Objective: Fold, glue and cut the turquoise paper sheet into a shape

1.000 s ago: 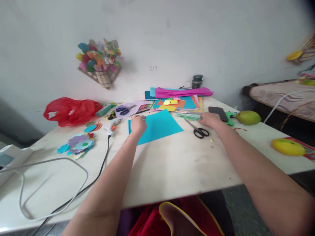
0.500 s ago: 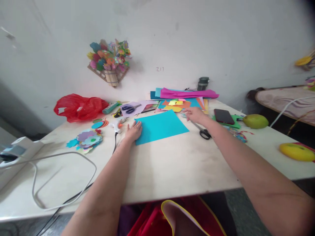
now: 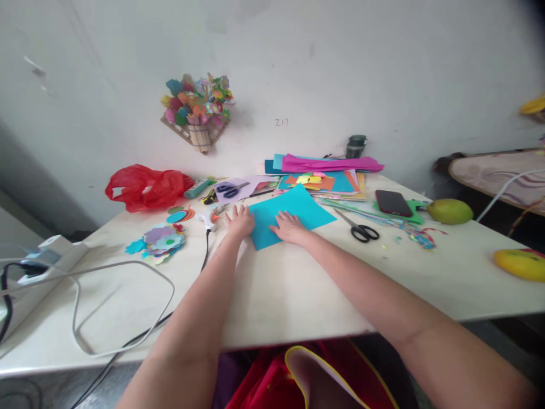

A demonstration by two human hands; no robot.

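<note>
A bright blue sheet of paper (image 3: 293, 211) lies on the white table in front of me. My left hand (image 3: 240, 220) is at the sheet's left edge, fingers apart and holding nothing. Spread flat on the middle of the sheet is my right hand (image 3: 289, 227), also with nothing in it. To the right of the paper rest black-handled scissors (image 3: 360, 228), and thin paper strips (image 3: 361, 210) lie behind them. Left of my left hand is a white glue gun (image 3: 207, 218) with a black cord.
Cut paper flowers (image 3: 159, 241) are piled at the left, near a looping white cable (image 3: 170, 284) and a power strip (image 3: 46, 272). A red plastic bag (image 3: 149, 187) and coloured sheets (image 3: 340, 182) lie at the back. A phone (image 3: 393, 203) and mangoes (image 3: 451, 211) are at the right.
My right hand has moved left from beside the scissors onto the blue sheet. My left hand's fingers have spread at the left edge. The view has shifted slightly.
</note>
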